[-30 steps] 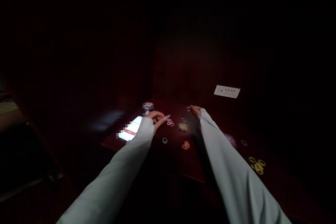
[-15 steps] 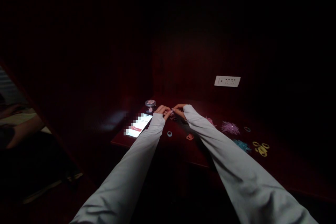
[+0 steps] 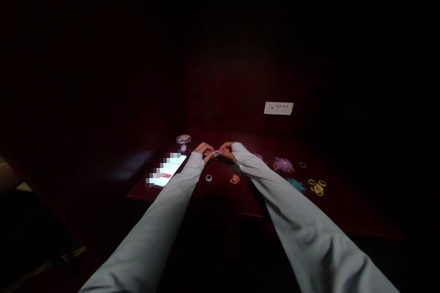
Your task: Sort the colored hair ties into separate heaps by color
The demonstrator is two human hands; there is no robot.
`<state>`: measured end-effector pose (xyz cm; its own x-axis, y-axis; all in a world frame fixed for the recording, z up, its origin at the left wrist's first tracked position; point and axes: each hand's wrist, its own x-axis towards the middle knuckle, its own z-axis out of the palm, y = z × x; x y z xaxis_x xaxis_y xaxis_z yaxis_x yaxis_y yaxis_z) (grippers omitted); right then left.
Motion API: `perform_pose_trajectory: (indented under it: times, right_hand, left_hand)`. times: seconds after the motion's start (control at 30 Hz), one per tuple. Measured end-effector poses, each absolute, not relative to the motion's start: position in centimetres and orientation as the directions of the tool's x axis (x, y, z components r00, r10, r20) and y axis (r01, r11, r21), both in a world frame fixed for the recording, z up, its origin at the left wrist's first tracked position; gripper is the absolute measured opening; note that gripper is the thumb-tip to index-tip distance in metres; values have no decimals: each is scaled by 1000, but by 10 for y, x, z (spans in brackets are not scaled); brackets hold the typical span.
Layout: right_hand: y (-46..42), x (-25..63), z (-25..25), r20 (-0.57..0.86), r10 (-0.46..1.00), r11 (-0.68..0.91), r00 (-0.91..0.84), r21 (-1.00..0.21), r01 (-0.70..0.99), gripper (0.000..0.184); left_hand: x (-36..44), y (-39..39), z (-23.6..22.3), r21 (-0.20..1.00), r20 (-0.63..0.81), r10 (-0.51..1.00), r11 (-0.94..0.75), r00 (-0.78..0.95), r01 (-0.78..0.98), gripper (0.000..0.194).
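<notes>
Left hand (image 3: 203, 150) and right hand (image 3: 227, 149) meeting at lilac hair ties (image 3: 216, 154)

Dim light. Dark red table (image 3: 247, 206), lilac hair ties at the middle of its far half, between the fingertips. Fingers of both hands bent inward, tips almost together, little gap showing. Too small and dark to tell whether gripped or merely touched, or how many.

To the left: phone (image 3: 168, 171), screen lit, partly pixelated, red button visible. Just beyond it, on the far left, round clear container (image 3: 183, 139), something pale pink inside.

Nearer than the hands: blue-grey hair tie (image 3: 209, 177) lying alone; to its right, small cluster of orange hair ties (image 3: 234, 179).

Over to the right, past the right sleeve (image 3: 302, 210): pink strands (image 3: 259, 157) partly covered by it, heap of purple strands (image 3: 283, 164), teal heap (image 3: 297, 185) beside the cloth, single dark ring (image 3: 302, 165), yellow hair ties (image 3: 318, 187) nearer. White socket plate (image 3: 278, 108) on the far wall.
</notes>
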<state>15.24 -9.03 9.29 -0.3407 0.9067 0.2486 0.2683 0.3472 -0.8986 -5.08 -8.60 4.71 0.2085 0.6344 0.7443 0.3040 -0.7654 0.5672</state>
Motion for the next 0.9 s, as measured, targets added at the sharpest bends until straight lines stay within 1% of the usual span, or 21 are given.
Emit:
perform_pose_trajectory:
  times: [0.13,0.37,0.5,0.63,0.8,0.87,0.9]
  right_hand:
    - [-85,154,89,220,928,300,-301,-920,252,34]
    - [-83,158,89,187,932,265,-312,-936,231,26]
    - [-84,159,89,165,925,249,-342,-944,217,32]
    - [-83,159,85,166,924,256,-344,-938,233,40]
    - [-75,174,81,213,942,273,-258,-936,221,42]
    - [-71,188,82,258,949,296,-180,-926,234,42]
    - [-69,196,82,281,953,301,-111,-916,267,40]
  left_hand:
    - [-51,-88,43,574,742,630,-774,229,269,16]
    - [-51,-88,39,600,712,664,-745,228,292,14]
    - [-48,-86,38,609,708,673,-735,213,298,16]
    - [-49,-94,44,586,700,664,-745,263,320,14]
    - [-52,-102,53,570,729,660,-733,185,370,15]
    - [-53,-100,54,556,741,646,-743,183,372,17]
    - [-53,-99,53,540,746,634,-755,205,372,17]
